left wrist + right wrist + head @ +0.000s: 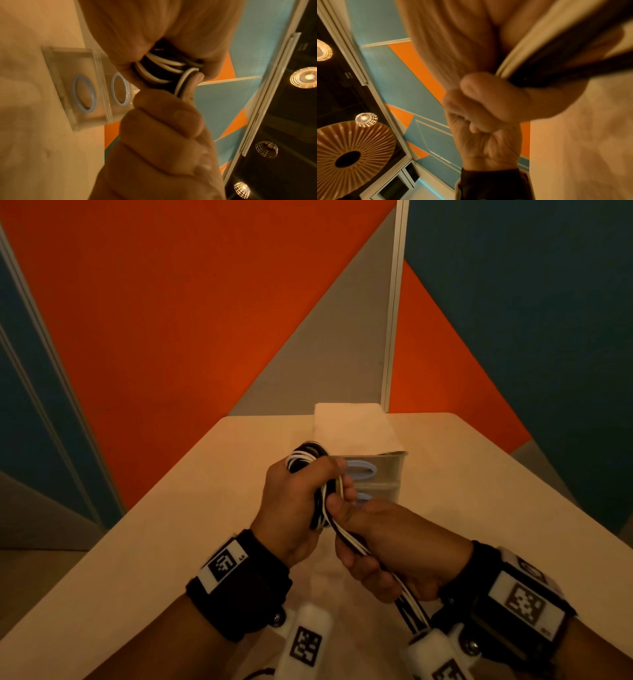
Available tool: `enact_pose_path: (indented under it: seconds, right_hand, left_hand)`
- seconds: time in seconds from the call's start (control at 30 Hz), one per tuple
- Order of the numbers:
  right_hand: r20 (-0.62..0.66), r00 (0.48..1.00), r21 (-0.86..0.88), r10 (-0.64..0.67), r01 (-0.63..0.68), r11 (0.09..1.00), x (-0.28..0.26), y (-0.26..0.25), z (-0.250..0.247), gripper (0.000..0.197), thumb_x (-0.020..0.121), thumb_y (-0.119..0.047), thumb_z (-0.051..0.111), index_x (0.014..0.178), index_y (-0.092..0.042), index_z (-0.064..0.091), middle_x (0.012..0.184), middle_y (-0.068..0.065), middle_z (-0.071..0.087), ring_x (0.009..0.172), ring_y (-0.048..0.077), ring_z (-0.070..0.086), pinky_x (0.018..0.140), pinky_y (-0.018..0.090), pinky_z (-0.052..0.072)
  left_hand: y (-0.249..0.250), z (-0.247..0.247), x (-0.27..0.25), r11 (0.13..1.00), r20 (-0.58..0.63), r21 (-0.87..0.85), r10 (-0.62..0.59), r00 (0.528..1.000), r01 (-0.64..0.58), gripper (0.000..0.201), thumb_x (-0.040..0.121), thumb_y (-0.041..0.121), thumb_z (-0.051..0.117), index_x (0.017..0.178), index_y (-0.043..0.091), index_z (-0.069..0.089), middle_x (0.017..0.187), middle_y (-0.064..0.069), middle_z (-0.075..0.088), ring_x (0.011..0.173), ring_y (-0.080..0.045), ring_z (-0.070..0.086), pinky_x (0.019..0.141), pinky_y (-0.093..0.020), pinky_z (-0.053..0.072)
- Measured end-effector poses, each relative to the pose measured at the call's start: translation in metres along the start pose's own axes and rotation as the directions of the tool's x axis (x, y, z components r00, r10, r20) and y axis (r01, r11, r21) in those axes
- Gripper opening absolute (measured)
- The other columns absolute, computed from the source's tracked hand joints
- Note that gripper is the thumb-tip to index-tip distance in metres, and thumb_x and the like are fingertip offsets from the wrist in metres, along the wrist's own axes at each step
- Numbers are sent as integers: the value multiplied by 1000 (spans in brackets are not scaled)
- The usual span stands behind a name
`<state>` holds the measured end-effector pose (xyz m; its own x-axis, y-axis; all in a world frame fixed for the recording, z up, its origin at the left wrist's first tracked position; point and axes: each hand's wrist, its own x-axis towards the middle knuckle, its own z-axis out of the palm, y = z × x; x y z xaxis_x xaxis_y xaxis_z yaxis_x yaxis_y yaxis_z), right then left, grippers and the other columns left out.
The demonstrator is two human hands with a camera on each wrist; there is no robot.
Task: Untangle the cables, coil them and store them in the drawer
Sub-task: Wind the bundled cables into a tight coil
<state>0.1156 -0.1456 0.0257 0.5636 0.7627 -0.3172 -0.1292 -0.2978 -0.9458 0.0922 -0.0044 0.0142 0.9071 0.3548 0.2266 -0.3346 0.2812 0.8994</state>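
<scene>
My left hand (301,491) grips a coil of black and white cables (305,455) above the table, fingers curled round the loops (161,70). My right hand (376,542) holds the loose run of the same cables (346,537), which passes through its palm and trails down toward my wrist (411,611). Close up, that run crosses the right wrist view as blurred pale and dark strands (556,56). Behind the hands stands a small clear drawer unit (383,470) with two drawers, both closed, each with a blue ring handle (84,93).
A pale table (171,542) fills the foreground; its far edge meets orange, grey and teal wall panels (171,320). The drawer unit's white top (352,426) sits near the table's far edge. Ceiling lamps (305,78) show in both wrist views.
</scene>
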Motion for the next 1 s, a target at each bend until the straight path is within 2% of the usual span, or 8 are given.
enact_pose_path:
  seconds: [0.17,0.33,0.47,0.67,0.77,0.87,0.93,1.0]
  right_hand:
    - [26,999,56,-27,26,998,2,0,3,60,90,-68,45,68,-13,52,52,-1,32,36,8,23,42,13,20]
    - [147,985,204,-94,63,977,1,-1,-4,40,105,-40,40,80,-14,55,61,-3,31,45,6,22,44,18,18]
    - [104,993,130,-53,40,991,4,4,0,44,105,-45,39,74,-17,50,60,-2,29,46,7,21,44,17,18]
    - [26,999,12,-33,33,999,11,12,3,46,104,-48,40,76,-13,48,55,0,34,41,9,24,42,17,21]
    - [27,998,-14,-55,55,998,11,11,-1,38,104,-46,42,92,-12,51,62,2,45,43,9,34,42,17,28]
    - [16,993,-56,-119,120,991,8,6,-3,29,103,-38,48,106,-10,54,84,5,59,52,12,46,44,21,31]
    - [-9,983,-139,-181,178,974,7,5,-3,27,99,-34,53,111,-10,54,92,8,60,56,13,49,45,24,33]
    - [-31,965,-220,-259,246,944,6,3,-3,22,97,-30,54,111,-14,51,91,14,54,58,17,47,44,26,34]
  left_hand:
    - [-3,0,5,984,-52,-133,-129,990,122,38,93,7,59,57,12,65,56,-6,53,43,-15,50,43,-24,44]
    - [5,-3,8,969,-92,-185,-185,978,165,41,95,14,57,54,15,58,52,-2,48,37,-14,42,38,-23,36]
    - [2,1,6,946,-116,-267,-224,968,186,35,96,16,55,62,13,51,55,-1,45,41,-14,39,39,-24,38]
    - [-6,4,1,932,-134,-286,-267,954,221,36,95,23,59,62,11,51,59,-4,49,51,-17,52,48,-26,46]
    - [-4,7,0,965,-176,-202,-203,963,166,37,95,22,63,60,10,58,59,-6,54,53,-19,58,52,-27,51]
    - [-2,9,-2,995,-223,-77,-75,972,59,27,93,20,69,69,8,64,64,-10,62,54,-22,62,63,-35,55]
    - [-3,11,-7,1000,-204,-9,-21,979,20,20,93,22,70,79,8,67,73,-11,71,57,-25,66,62,-40,50]
    - [-5,14,-10,1000,-191,11,3,982,-1,17,93,23,71,85,9,65,77,-8,75,67,-26,72,70,-48,47]
